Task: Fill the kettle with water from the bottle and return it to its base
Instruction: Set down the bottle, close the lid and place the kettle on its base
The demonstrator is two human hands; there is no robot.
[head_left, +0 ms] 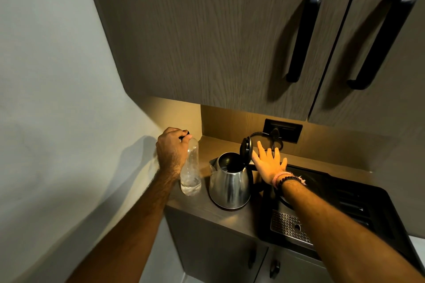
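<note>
A steel kettle (230, 187) stands on the counter with its black lid (246, 148) tipped up and open. To its left a clear plastic bottle (190, 174) stands upright with a little water at the bottom. My left hand (171, 150) is closed around the bottle's top, over the dark cap. My right hand (269, 163) hovers with fingers spread just behind and to the right of the raised lid, holding nothing. The kettle's base is hidden under it or under my right arm; I cannot tell which.
A black tray (358, 202) with a perforated metal drip grate (287, 225) lies right of the kettle. A black wall socket (282, 130) with a plugged cord sits behind. Upper cabinets with black handles (303, 37) hang overhead. A wall (57, 99) is on the left.
</note>
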